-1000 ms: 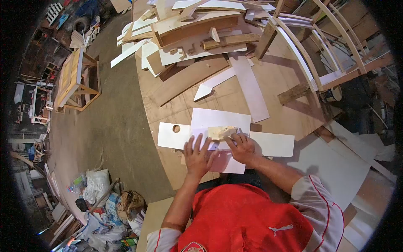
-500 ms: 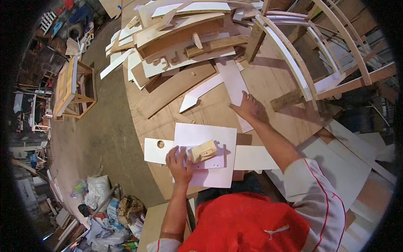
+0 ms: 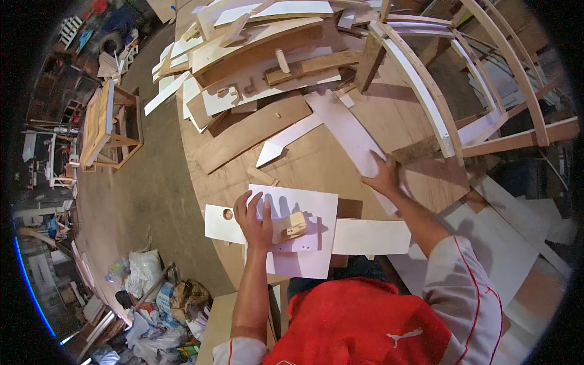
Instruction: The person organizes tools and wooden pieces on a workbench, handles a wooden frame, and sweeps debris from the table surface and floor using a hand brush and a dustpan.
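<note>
My right hand (image 3: pixel 385 176) grips the edges of a long white board strip (image 3: pixel 345 125), its thumb on the near-left side and fingers across the far side. The strip lies slantwise on the plywood tabletop. My left hand (image 3: pixel 254 220) is open, its fingers apart above a white square panel (image 3: pixel 301 264) and casting shadows on it. Just right of that hand a small pale wooden block (image 3: pixel 296 225) rests on a smaller white piece with small holes (image 3: pixel 310 238). Whether the hand touches the block I cannot tell.
Beneath the panel, a white strip with a round hole (image 3: pixel 218 222) sticks out left and a white board (image 3: pixel 371 236) right. Stacked curved panels (image 3: pixel 261 42) fill the far side. A curved wooden frame (image 3: pixel 420 85) stands at right. Bags (image 3: pixel 143 277) lie on the floor.
My right hand has moved right and nearer, and the long strip has swung with it. My left hand has shifted slightly left and up, its fingers raised. The wooden block appears turned.
</note>
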A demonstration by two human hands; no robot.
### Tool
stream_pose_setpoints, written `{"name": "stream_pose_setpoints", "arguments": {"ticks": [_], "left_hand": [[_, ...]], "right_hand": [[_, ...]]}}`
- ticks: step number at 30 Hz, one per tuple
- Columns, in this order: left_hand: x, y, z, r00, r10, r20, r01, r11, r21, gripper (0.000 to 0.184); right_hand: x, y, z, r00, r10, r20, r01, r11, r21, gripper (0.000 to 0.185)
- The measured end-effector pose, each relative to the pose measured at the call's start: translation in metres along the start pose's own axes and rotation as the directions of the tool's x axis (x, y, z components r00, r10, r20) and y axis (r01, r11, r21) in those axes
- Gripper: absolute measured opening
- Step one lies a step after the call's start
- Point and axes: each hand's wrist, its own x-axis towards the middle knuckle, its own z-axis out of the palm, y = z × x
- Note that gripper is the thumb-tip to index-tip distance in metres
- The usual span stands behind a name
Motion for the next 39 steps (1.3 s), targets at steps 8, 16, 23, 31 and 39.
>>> {"name": "stream_pose_setpoints", "arguments": {"ticks": [8, 16, 23, 31, 39], "left_hand": [[0.015, -0.007, 0.007, 0.998, 0.03, 0.055, -0.029, 0.999, -0.018, 0.024], [0.018, -0.028, 0.006, 0.997, -0.041, 0.063, 0.036, 0.996, 0.08, 0.033], [0.115, -0.141, -0.001, 0.918, -0.389, -0.072, 0.394, 0.88, 0.266, 0.067], [0.142, -0.22, 0.027, 0.616, -0.771, 0.164, 0.732, 0.636, 0.244, 0.074], [0.152, -0.27, 0.03, 0.472, -0.876, 0.103, 0.882, 0.47, -0.041, 0.096]], "right_hand": [[-0.026, 0.023, -0.026, 0.959, -0.28, 0.03, 0.273, 0.95, 0.149, 0.1], [0.082, -0.095, -0.015, 0.735, -0.675, 0.065, 0.664, 0.736, 0.132, 0.09], [0.107, -0.135, 0.001, 0.567, -0.803, 0.184, 0.786, 0.594, 0.17, 0.089], [0.134, -0.151, 0.009, 0.508, -0.834, 0.216, 0.825, 0.543, 0.158, 0.087], [0.197, -0.183, 0.017, 0.367, -0.928, 0.071, 0.912, 0.373, 0.169, 0.094]]}}
